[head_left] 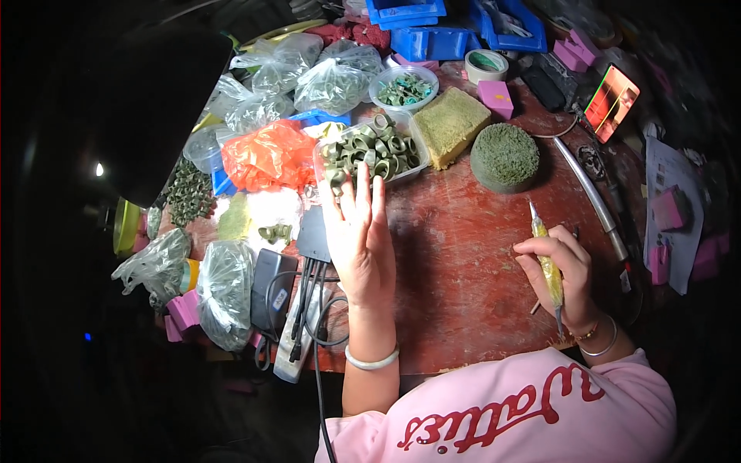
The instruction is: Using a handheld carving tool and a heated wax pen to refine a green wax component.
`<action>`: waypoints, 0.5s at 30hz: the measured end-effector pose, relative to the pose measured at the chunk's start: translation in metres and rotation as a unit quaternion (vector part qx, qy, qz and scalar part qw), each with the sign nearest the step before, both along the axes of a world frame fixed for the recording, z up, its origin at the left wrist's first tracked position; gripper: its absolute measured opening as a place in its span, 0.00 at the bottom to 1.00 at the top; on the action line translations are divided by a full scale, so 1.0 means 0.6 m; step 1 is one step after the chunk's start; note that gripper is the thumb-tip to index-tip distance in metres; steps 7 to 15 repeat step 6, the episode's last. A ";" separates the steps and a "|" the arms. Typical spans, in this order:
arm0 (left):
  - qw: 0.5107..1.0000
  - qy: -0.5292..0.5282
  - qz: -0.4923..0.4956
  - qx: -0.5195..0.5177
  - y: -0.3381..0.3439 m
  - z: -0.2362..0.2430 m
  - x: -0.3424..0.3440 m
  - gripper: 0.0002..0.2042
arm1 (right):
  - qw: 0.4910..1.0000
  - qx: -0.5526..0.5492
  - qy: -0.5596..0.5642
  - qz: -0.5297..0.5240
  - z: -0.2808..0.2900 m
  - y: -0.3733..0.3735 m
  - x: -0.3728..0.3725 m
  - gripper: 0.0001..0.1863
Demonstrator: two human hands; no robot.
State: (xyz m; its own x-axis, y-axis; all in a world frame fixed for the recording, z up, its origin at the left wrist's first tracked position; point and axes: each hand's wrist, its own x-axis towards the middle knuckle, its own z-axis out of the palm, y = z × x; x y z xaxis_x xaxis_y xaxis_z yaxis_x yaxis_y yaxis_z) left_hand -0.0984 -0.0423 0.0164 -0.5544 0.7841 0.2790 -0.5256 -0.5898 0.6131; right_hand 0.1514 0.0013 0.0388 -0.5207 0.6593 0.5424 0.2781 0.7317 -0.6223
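My left hand (361, 251) stretches forward with its fingers extended, and the fingertips reach the near edge of a clear plastic tub (421, 157). Dull green rings (390, 145) are heaped in that tub. Whether a fingertip touches one of them, I cannot tell. My right hand (575, 278) is closed around a slim pointed hand tool (549, 270) with a yellow-wrapped handle, its metal tip aimed away from me. Beyond that tip sits a round green block (505, 158) with a rough top. A square yellowish sponge-like block (451, 126) lies between it and the tub.
A dark box with cables (312, 235) lies beside my left hand. Knotted plastic bags (332, 85), an orange bag (270, 154) and a bowl of green scraps (403, 89) crowd the back left. A lit phone (612, 103) and metal tube (587, 189) stand right.
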 end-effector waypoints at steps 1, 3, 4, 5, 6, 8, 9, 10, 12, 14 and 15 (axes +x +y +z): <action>1.000 -0.016 0.013 -0.002 -0.002 0.001 0.004 0.41 | 1.000 -0.001 -0.005 -0.002 0.000 0.001 0.001 0.12; 0.999 -0.037 0.021 0.015 -0.001 0.003 0.004 0.44 | 1.000 0.000 -0.007 -0.002 -0.001 0.001 0.000 0.12; 0.999 -0.035 0.022 0.016 -0.001 0.004 0.003 0.44 | 1.000 0.001 -0.004 0.002 -0.002 0.001 -0.001 0.12; 1.000 -0.015 0.018 0.017 -0.001 0.003 0.001 0.44 | 1.000 0.003 -0.001 0.005 -0.002 0.000 -0.001 0.12; 1.000 0.005 0.013 0.017 -0.002 0.000 -0.002 0.44 | 1.000 -0.003 -0.013 0.009 -0.001 0.001 0.000 0.11; 1.000 0.005 0.013 0.017 -0.002 0.000 -0.002 0.44 | 1.000 -0.003 -0.013 0.009 -0.001 0.001 0.000 0.11; 1.000 0.005 0.013 0.017 -0.002 0.000 -0.002 0.44 | 1.000 -0.003 -0.013 0.009 -0.001 0.001 0.000 0.11; 1.000 0.005 0.013 0.017 -0.002 0.000 -0.002 0.44 | 1.000 -0.003 -0.013 0.009 -0.001 0.001 0.000 0.11; 1.000 0.005 0.013 0.017 -0.002 0.000 -0.002 0.44 | 1.000 -0.003 -0.013 0.009 -0.001 0.001 0.000 0.11; 1.000 0.005 0.013 0.017 -0.002 0.000 -0.002 0.44 | 1.000 -0.003 -0.013 0.009 -0.001 0.001 0.000 0.11; 1.000 0.005 0.013 0.017 -0.002 0.000 -0.002 0.44 | 1.000 -0.003 -0.013 0.009 -0.001 0.001 0.000 0.11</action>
